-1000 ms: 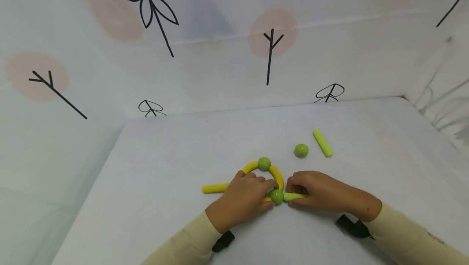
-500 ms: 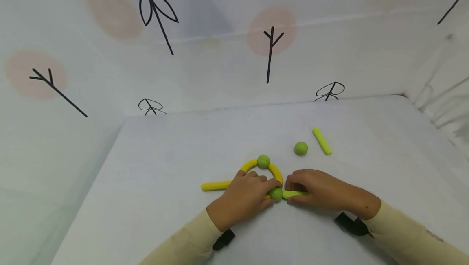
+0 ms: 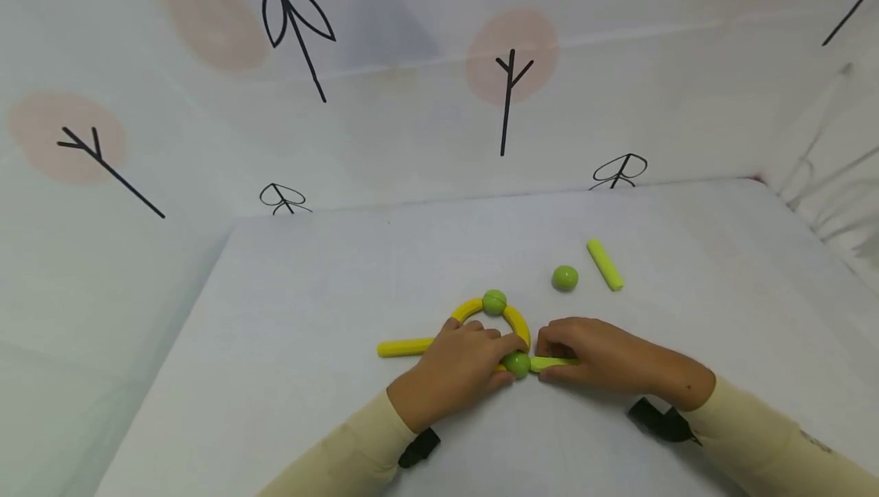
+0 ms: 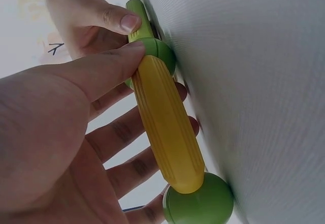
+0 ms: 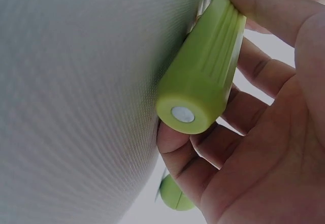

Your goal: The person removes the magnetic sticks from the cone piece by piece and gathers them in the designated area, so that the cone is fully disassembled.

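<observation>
My left hand (image 3: 456,363) lies over a ring of yellow curved toy rods and green balls, hiding part of it. Its thumb and fingers grip the ring at the near green ball (image 3: 517,365); in the left wrist view a yellow curved rod (image 4: 165,127) runs from that ball to another green ball (image 4: 198,203). My right hand (image 3: 597,356) pinches a straight light green rod (image 5: 203,71), whose far end meets the near ball. A round metal disc (image 5: 183,114) shows in its other end. The ring's top ball (image 3: 494,301) joins two curved rods.
A straight yellow rod (image 3: 405,347) extends left from under the left hand. Beyond the right hand lie a loose green ball (image 3: 565,278) and a loose light green rod (image 3: 605,265). A printed white cloth wall (image 3: 426,138) rises behind the white table surface (image 3: 309,275).
My left index fingertip has shifted slightly right, over the curved rod's end by the near ball. The right hand keeps its pinch on the light green rod, and the loose pieces have not moved.
</observation>
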The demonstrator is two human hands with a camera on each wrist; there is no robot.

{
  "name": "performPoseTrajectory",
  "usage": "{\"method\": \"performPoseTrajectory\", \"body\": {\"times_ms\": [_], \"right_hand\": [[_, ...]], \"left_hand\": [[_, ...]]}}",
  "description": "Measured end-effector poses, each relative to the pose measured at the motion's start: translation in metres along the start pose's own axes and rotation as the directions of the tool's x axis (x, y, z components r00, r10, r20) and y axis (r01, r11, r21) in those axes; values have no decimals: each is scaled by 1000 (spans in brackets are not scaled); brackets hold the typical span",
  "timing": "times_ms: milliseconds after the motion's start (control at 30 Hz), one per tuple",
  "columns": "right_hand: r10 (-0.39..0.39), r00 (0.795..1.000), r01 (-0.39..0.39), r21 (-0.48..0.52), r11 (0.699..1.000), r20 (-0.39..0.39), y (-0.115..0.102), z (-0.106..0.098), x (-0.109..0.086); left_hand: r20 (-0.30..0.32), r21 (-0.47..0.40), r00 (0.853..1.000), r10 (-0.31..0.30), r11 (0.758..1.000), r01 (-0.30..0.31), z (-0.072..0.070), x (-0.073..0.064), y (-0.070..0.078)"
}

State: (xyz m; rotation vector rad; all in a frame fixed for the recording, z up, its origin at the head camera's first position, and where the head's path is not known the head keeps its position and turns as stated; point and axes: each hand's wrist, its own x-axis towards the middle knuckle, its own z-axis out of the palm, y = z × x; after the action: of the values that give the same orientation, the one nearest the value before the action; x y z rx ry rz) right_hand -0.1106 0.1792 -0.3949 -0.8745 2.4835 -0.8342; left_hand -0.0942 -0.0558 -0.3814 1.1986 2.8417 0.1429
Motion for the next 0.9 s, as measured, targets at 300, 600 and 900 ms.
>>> {"method": "performPoseTrajectory", "body": {"times_ms": [300, 600, 900], "right_hand": [[-10, 1000, 11, -39, 999, 12, 2, 0, 1], [-25, 1000, 26, -34, 999, 18, 1, -1, -1], [-70, 997, 71, -34, 997, 18, 1, -3, -1]], "left_hand": [[-15, 3, 1000, -4, 1000, 4, 1, 0, 0], [-20, -5, 1000, -1, 1000, 1, 1, 1, 0], [-23, -16, 1000, 0, 1000, 0, 1, 1, 0]]}}
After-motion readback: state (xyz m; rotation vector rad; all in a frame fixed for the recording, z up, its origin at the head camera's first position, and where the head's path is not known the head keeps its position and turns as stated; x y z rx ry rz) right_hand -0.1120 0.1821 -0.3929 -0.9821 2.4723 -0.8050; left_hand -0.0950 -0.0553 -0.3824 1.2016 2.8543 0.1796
